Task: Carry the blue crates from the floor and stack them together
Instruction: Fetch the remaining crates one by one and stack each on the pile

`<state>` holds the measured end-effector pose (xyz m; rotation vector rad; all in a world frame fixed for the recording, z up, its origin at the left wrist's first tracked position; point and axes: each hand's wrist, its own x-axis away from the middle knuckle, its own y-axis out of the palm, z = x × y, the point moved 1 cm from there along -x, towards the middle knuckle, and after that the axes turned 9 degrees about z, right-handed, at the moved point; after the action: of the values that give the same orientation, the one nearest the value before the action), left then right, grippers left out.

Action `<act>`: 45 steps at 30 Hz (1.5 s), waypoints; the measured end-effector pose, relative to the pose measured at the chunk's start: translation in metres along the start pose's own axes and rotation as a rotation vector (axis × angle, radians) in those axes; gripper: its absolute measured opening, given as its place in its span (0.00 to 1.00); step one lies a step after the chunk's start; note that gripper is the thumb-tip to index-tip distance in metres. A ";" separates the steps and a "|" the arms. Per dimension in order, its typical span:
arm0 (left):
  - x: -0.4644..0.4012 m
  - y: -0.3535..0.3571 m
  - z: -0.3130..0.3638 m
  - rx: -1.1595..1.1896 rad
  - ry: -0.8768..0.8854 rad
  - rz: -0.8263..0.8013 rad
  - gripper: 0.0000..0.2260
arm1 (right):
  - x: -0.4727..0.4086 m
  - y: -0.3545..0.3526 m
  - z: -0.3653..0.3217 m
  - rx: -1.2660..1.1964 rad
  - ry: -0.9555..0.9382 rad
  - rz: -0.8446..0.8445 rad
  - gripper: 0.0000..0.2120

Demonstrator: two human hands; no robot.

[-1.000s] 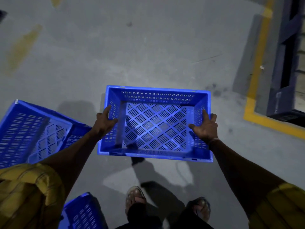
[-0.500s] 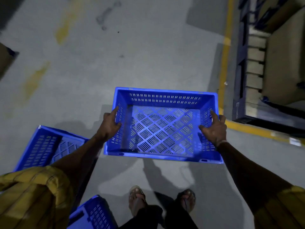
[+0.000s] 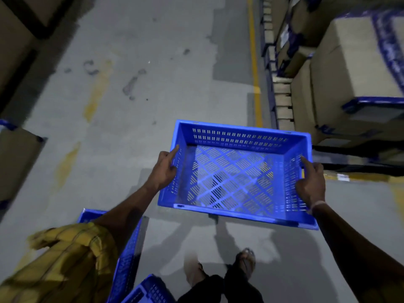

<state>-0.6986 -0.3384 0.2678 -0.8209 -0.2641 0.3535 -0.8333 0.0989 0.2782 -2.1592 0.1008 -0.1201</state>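
Blue crate (image 3: 236, 171) empty, gripped by both hands.

Under me runs a grey concrete floor (image 3: 153, 119), stained, with a yellow line (image 3: 254, 84) painted along it. Two blue crates (image 3: 129, 254) sit on it by my left leg, and what look like cardboard boxes (image 3: 349, 68) on pallets line the right.

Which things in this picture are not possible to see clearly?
- Head view: crate on the floor, mostly hidden by the left arm and yellow sleeve.
- Second floor crate, cut off by the bottom edge.
- Fingers of left hand and right hand outside the carried crate: hidden by its walls.
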 end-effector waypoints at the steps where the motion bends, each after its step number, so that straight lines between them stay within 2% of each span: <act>1: 0.001 -0.004 0.017 0.000 0.036 -0.016 0.34 | 0.006 -0.017 0.006 -0.005 0.013 0.028 0.36; 8: -0.003 0.008 0.130 -0.010 0.241 -0.133 0.33 | 0.048 -0.129 0.058 -0.062 0.150 0.197 0.34; 15: 0.002 0.052 0.247 0.006 0.432 -0.214 0.31 | 0.088 -0.225 0.124 -0.160 0.300 0.312 0.34; 18: 0.017 0.077 0.301 -0.010 0.482 -0.231 0.31 | 0.107 -0.267 0.159 -0.169 0.329 0.364 0.38; 20: 0.030 0.094 0.338 -0.018 0.513 -0.242 0.30 | 0.117 -0.293 0.184 -0.148 0.384 0.386 0.36; 22: 0.042 0.114 0.375 -0.029 0.574 -0.270 0.29 | 0.128 -0.316 0.211 -0.138 0.445 0.438 0.31; 32: 0.089 0.224 0.551 -0.057 0.834 -0.448 0.29 | 0.181 -0.416 0.333 -0.092 0.623 0.626 0.31; 35: 0.097 0.260 0.599 -0.042 0.890 -0.449 0.28 | 0.186 -0.445 0.363 -0.080 0.687 0.658 0.32; 45: 0.093 0.424 0.763 0.076 1.051 -0.639 0.27 | 0.162 -0.518 0.461 -0.069 0.890 0.833 0.30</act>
<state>-0.9770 0.4718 0.4571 -0.7085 0.4704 -0.6708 -0.6009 0.7470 0.4608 -1.8074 1.4854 -0.5765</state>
